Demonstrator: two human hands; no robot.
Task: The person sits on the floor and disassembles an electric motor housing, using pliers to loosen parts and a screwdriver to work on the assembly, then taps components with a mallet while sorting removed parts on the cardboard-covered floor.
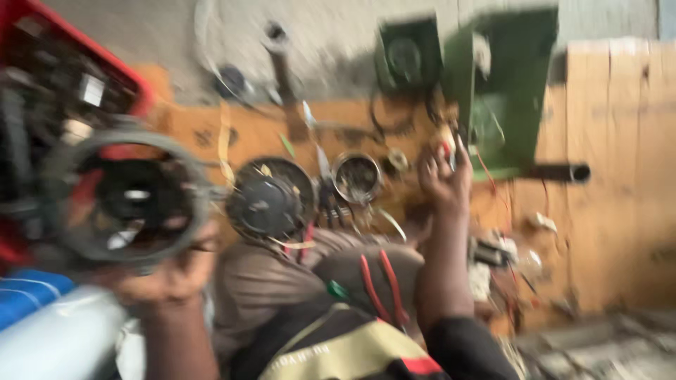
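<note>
We see our left hand [169, 278] raised at the lower left, forearm rising steeply from the bottom edge, fingers curled under the rim of a round grey metal housing with a dark hollow centre [125, 197]. The hand is clamped on that housing from below, and the housing sits tilted so its open face looks toward us. The whole view is smeared by motion, so finer detail of the grip is lost.

Our right hand [445, 176] is stretched forward and up, the bare forearm running from a dark sleeve at the bottom centre. Its fingers are pinched around a small pale part with red wire [448, 144], though we cannot tell what exactly it is. The two hands are well apart.

Between them, on the orange wooden board [605, 176], lie a dark round motor cap [270, 199] and a small open metal ring [356, 177]. A green metal box [503, 84] stands just beyond the right hand, and a red crate [49, 77] sits behind the grey housing.
</note>
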